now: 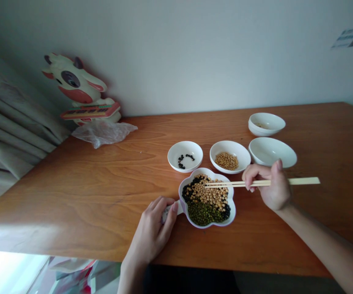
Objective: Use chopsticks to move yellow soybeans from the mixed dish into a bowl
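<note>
My left hand (pixel 158 222) grips the short handle of a white flower-shaped dish (pixel 232 204), which holds yellow, black and green beans. In my right hand (pixel 271 183) is a pair of light wooden chopsticks (pixel 301 181), their tips over the yellow beans in the dish. Behind the dish, a white bowl (pixel 172 157) has several black beans, and the bowl to its right (pixel 242 155) holds yellow beans. Further right is a bare white bowl (pixel 271 150), partly behind my right hand. Whether a bean is between the tips is too small to tell.
Another white bowl (pixel 266 122) with a few small bits inside stands at the back right. At the back left are a cow-shaped toy keyboard (pixel 81 90) and a crumpled clear plastic bag (pixel 104 132). The wooden table (pixel 103 196) meets a wall; a curtain (pixel 11 134) hangs left.
</note>
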Demonstrator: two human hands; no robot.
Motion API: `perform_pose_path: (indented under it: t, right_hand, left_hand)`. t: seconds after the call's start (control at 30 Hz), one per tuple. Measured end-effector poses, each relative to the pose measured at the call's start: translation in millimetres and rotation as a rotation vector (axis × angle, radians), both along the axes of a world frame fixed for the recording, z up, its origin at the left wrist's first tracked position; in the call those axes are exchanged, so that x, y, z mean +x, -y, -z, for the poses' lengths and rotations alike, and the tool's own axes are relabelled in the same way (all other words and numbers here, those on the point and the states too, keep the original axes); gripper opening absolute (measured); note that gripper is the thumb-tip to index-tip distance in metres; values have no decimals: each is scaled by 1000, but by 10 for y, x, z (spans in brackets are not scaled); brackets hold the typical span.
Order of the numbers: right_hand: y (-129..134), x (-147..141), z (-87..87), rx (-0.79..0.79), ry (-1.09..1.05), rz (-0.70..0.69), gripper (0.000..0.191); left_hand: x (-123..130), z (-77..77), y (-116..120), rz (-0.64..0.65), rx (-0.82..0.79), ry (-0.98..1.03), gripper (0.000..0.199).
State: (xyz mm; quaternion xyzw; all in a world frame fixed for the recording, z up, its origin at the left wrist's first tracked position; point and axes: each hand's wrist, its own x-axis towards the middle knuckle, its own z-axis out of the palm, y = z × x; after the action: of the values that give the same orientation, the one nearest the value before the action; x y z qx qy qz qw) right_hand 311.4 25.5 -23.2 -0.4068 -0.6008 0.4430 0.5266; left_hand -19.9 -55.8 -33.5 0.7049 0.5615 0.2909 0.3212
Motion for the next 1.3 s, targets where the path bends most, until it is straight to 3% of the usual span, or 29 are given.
perform_pose_path:
  t: [0.27,0.5,0.63,0.97,1.3]
  right_hand:
    - [-102,39,-231,121,-120,93,81]
    - [-363,-253,-431,170,-153,112,74]
    - [-409,-315,-416,146,-100,86,75]
    - [-91,129,-275,157,58,-16,86]
    - [-102,111,-328,35,136,-59,94]
  left_hand:
    - [10,-19,1,8,24,1,24]
    - [18,-30,3,12,34,-12,24]
    - [20,-37,1,7,36,-13,25]
    - [21,-10,11,0,24,-16,23]
    - [16,-23,10,6,5,17,22]
